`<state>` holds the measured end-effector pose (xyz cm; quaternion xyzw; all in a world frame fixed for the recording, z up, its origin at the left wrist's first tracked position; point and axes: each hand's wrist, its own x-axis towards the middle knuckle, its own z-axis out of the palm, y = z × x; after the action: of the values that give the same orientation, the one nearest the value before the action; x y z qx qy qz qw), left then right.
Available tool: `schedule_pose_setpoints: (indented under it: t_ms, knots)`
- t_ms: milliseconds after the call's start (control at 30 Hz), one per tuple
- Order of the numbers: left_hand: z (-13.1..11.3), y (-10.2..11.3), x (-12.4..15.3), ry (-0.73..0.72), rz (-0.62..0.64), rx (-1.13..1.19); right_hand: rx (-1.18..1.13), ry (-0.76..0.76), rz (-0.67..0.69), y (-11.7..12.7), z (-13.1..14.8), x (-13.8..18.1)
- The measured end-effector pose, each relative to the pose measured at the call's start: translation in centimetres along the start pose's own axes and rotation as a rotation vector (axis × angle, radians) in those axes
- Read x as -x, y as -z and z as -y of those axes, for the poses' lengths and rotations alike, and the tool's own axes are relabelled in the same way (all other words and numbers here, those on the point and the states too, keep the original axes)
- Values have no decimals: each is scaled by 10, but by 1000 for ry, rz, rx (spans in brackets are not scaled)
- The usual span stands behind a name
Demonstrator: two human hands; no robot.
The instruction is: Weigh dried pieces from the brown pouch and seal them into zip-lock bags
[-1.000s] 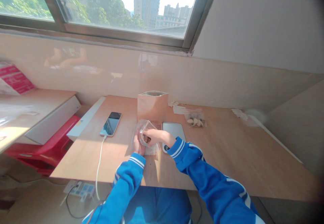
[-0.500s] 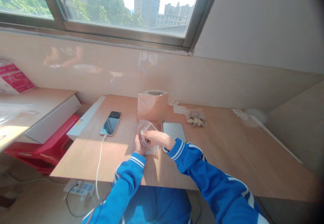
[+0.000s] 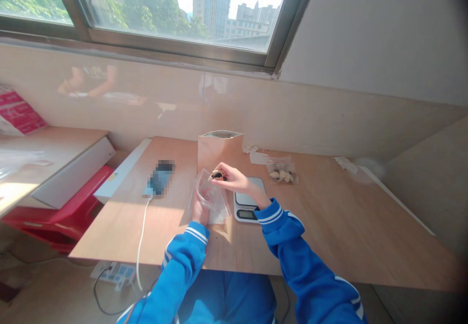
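My left hand (image 3: 199, 211) is closed around a clear plastic bag (image 3: 204, 187), its mouth upward. Just above that mouth, my right hand (image 3: 236, 179) pinches a few small dark-and-cream pieces (image 3: 217, 174), perhaps dried mushroom; their kind is not certain. More flat clear bags (image 3: 218, 212) lie on the table under the hands. A kitchen scale (image 3: 243, 199) with a small display sits beneath my right wrist, partly covered by it. Behind the hands an upright brown paper pouch (image 3: 219, 151) stands with its top open.
Right of the scale lies a clear bag of similar pieces (image 3: 282, 175). Crumpled white paper (image 3: 250, 149) rests by the wall. A blurred phone (image 3: 160, 178) with a white cable (image 3: 142, 236) lies at left. A red stool (image 3: 73, 187) is beyond the table's left edge.
My right hand has come up out of the plastic bag and now shows the pieces between its fingers. The scale's display is uncovered. My left hand stays on the bag.
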<state>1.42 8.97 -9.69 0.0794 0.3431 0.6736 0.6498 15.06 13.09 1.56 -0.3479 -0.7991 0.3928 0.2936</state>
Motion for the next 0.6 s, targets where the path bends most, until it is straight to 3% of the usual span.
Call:
schedule_pose_setpoints:
  t_ms: [133,233,300,467,600]
  knots:
    - [2,7,-1,23,8,-1,-66,138,-364,30,19,-29]
    - [3,11,-2,21,13,-6,63,203,-629,56,34,-59]
    - [3,11,-3,21,12,-13,187,215,-727,66,34,-75]
    - [2,10,-2,24,4,-20,511,129,-610,57,8,-85]
    - [2,9,-3,29,-8,-22,523,98,-596,43,-4,-77]
